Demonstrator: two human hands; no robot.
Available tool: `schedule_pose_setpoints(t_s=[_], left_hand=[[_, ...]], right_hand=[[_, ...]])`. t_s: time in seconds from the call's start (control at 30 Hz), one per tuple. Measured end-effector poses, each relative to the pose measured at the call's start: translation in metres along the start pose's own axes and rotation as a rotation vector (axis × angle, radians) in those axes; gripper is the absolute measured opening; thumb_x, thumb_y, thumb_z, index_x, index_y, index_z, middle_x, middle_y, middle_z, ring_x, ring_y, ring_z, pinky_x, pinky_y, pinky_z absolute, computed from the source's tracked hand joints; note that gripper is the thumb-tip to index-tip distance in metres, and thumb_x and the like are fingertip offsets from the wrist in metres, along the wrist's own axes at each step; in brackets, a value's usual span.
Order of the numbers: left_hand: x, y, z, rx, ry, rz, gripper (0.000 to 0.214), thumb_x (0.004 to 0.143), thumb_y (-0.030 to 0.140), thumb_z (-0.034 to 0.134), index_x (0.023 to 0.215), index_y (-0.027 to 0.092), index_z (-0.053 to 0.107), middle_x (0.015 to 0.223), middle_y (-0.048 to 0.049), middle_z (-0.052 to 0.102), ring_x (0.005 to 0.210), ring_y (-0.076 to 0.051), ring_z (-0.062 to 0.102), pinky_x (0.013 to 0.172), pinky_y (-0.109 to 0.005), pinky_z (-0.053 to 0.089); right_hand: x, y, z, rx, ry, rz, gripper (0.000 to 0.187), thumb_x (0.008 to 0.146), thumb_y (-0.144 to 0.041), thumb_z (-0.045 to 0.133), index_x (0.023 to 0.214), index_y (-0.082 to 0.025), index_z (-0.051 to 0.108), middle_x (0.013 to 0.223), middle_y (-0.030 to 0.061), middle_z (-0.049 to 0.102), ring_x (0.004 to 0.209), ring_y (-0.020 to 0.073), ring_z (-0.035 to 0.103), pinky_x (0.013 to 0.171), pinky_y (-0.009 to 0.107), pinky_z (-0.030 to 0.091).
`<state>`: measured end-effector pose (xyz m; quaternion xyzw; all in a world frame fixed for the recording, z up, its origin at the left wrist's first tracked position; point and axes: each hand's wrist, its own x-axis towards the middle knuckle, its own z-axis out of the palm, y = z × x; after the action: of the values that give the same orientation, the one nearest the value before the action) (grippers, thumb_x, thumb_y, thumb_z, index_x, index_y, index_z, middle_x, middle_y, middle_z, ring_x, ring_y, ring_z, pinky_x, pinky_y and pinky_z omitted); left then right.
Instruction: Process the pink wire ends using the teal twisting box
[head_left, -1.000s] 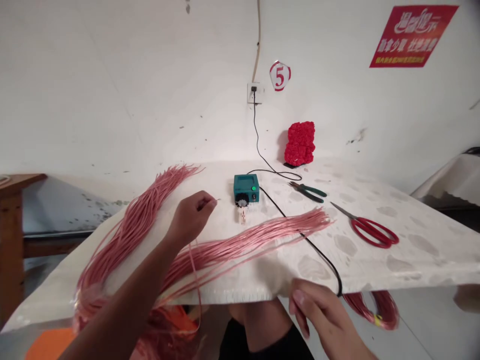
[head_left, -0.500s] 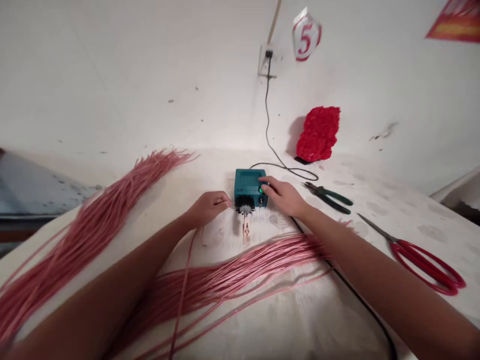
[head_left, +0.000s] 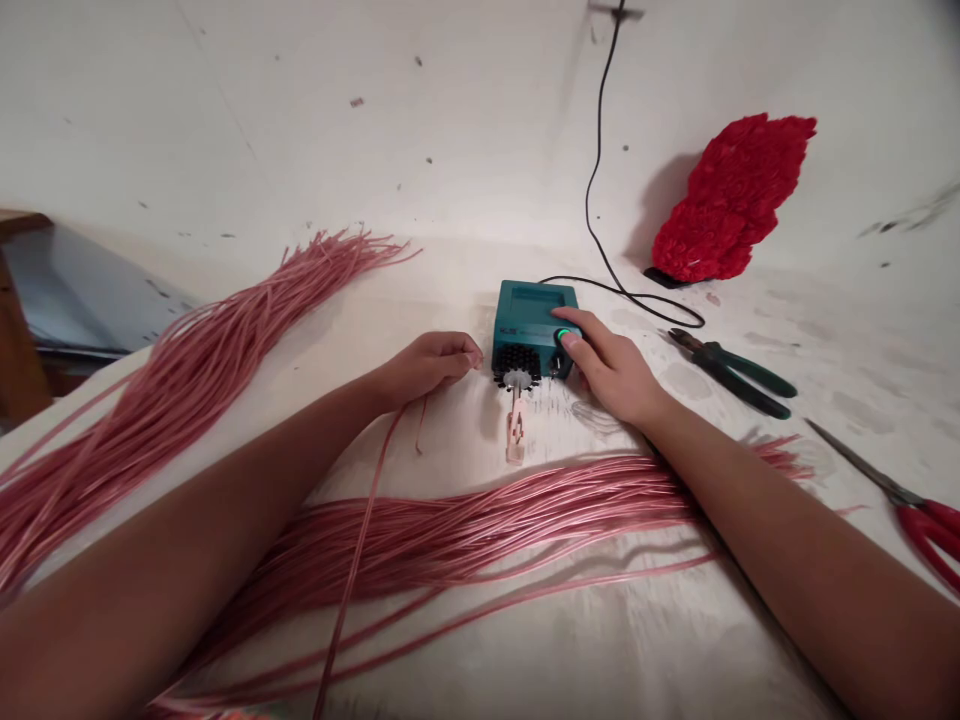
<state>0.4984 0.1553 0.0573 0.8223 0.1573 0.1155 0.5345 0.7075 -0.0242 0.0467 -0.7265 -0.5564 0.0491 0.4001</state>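
Observation:
My left hand [head_left: 442,368] is closed in a pinch beside the teal machine, gripping a pink cable [head_left: 369,510] that trails down to the lower edge of the view. A thin strand [head_left: 421,425] hangs below that hand. The small teal electric machine [head_left: 534,310] has a black bristly head [head_left: 517,362] on its front, with a copper-coloured clip [head_left: 516,430] sticking out towards me. My right hand [head_left: 619,370] rests on the machine's right side, its fingers apart: one on the top, the thumb by a glowing green button [head_left: 562,337].
One bundle of pink cables [head_left: 480,520] lies across the front, another [head_left: 225,370] at the left. Green-handled pliers [head_left: 735,372] and red-handled scissors [head_left: 911,510] lie at the right. A red ruffled object [head_left: 735,200] leans on the wall. A black power cord [head_left: 600,150] runs up it.
The view has tilted down and come closer, so the numbered sign and socket have left it. Both hands keep nearly the same places by the machine.

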Motion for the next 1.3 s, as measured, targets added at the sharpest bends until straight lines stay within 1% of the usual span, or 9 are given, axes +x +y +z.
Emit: schedule_pose_setpoints(t_s=[0.1, 0.17, 0.27, 0.33, 0.4, 0.53, 0.73, 0.97, 1.3], left_hand=[[-0.0001, 0.0009, 0.0001, 0.024, 0.000, 0.019, 0.016, 0.086, 0.032, 0.056, 0.084, 0.016, 0.059, 0.054, 0.0085, 0.033, 0.046, -0.007, 0.027, 0.046, -0.022, 0.021], [0.0007, 0.0010, -0.0001, 0.056, 0.009, 0.051, 0.015, 0.085, 0.030, 0.058, 0.082, 0.016, 0.060, 0.058, 0.0060, 0.042, 0.051, -0.008, 0.035, 0.049, -0.022, 0.027], [0.0027, -0.0004, -0.0005, 0.104, 0.024, 0.115, 0.015, 0.082, 0.031, 0.060, 0.079, 0.016, 0.062, 0.073, 0.0004, 0.059, 0.066, -0.011, 0.051, 0.061, -0.024, 0.039], [0.0037, -0.0016, -0.0008, 0.131, 0.033, 0.149, 0.016, 0.081, 0.031, 0.060, 0.079, 0.016, 0.063, 0.079, -0.0008, 0.063, 0.074, -0.013, 0.055, 0.069, -0.026, 0.043], [0.0042, -0.0023, -0.0008, 0.151, 0.042, 0.170, 0.016, 0.082, 0.032, 0.060, 0.079, 0.016, 0.064, 0.078, -0.0006, 0.063, 0.075, -0.014, 0.056, 0.072, -0.028, 0.043], [0.0045, -0.0020, 0.0004, 0.168, 0.055, 0.193, 0.017, 0.082, 0.032, 0.058, 0.079, 0.016, 0.064, 0.077, -0.0006, 0.063, 0.073, -0.014, 0.055, 0.072, -0.028, 0.043], [0.0050, -0.0029, 0.0038, 0.147, 0.040, 0.203, 0.021, 0.083, 0.035, 0.058, 0.078, 0.016, 0.064, 0.074, 0.0002, 0.061, 0.070, -0.013, 0.054, 0.066, -0.026, 0.040], [0.0032, -0.0023, 0.0057, 0.098, 0.062, 0.193, 0.019, 0.084, 0.033, 0.059, 0.080, 0.016, 0.065, 0.071, 0.0011, 0.060, 0.063, -0.011, 0.049, 0.061, -0.024, 0.038], [0.0050, -0.0056, 0.0077, 0.048, 0.075, 0.212, 0.018, 0.082, 0.033, 0.062, 0.079, 0.016, 0.066, 0.076, -0.0005, 0.064, 0.071, -0.013, 0.055, 0.069, -0.026, 0.043]], right_hand=[[-0.0002, 0.0007, 0.0004, 0.005, -0.002, -0.003, 0.051, 0.101, -0.055, 0.042, 0.142, -0.027, 0.056, 0.069, 0.0016, 0.064, 0.067, 0.0230, 0.063, 0.068, 0.037, 0.048], [-0.0003, 0.0011, 0.0003, 0.016, -0.003, -0.004, 0.051, 0.101, -0.056, 0.042, 0.141, -0.027, 0.056, 0.067, 0.0010, 0.062, 0.067, 0.0228, 0.063, 0.068, 0.036, 0.048], [-0.0004, 0.0010, 0.0002, 0.033, -0.002, 0.006, 0.049, 0.101, -0.055, 0.044, 0.139, -0.028, 0.057, 0.065, -0.0001, 0.060, 0.066, 0.0224, 0.062, 0.067, 0.036, 0.048], [-0.0003, 0.0009, 0.0002, 0.037, 0.000, 0.014, 0.048, 0.101, -0.055, 0.045, 0.138, -0.028, 0.058, 0.065, -0.0005, 0.059, 0.065, 0.0219, 0.062, 0.066, 0.035, 0.048], [-0.0002, 0.0009, 0.0005, 0.037, 0.001, 0.020, 0.047, 0.101, -0.055, 0.045, 0.138, -0.028, 0.058, 0.065, -0.0008, 0.058, 0.065, 0.0216, 0.061, 0.066, 0.035, 0.048], [-0.0004, 0.0016, 0.0012, 0.041, 0.006, 0.029, 0.046, 0.101, -0.055, 0.045, 0.138, -0.030, 0.057, 0.062, -0.0018, 0.055, 0.063, 0.0215, 0.059, 0.063, 0.034, 0.047], [-0.0010, 0.0017, 0.0021, 0.047, 0.021, 0.039, 0.045, 0.101, -0.054, 0.045, 0.137, -0.032, 0.057, 0.063, -0.0019, 0.055, 0.061, 0.0202, 0.058, 0.060, 0.033, 0.047], [-0.0014, 0.0029, 0.0036, 0.054, 0.042, 0.019, 0.046, 0.100, -0.055, 0.046, 0.137, -0.031, 0.058, 0.062, -0.0021, 0.054, 0.057, 0.0200, 0.058, 0.056, 0.033, 0.048], [-0.0026, -0.0014, 0.0022, 0.076, 0.037, 0.037, 0.048, 0.098, -0.059, 0.047, 0.136, -0.032, 0.058, 0.060, -0.0023, 0.054, 0.052, 0.0201, 0.058, 0.055, 0.035, 0.052]])
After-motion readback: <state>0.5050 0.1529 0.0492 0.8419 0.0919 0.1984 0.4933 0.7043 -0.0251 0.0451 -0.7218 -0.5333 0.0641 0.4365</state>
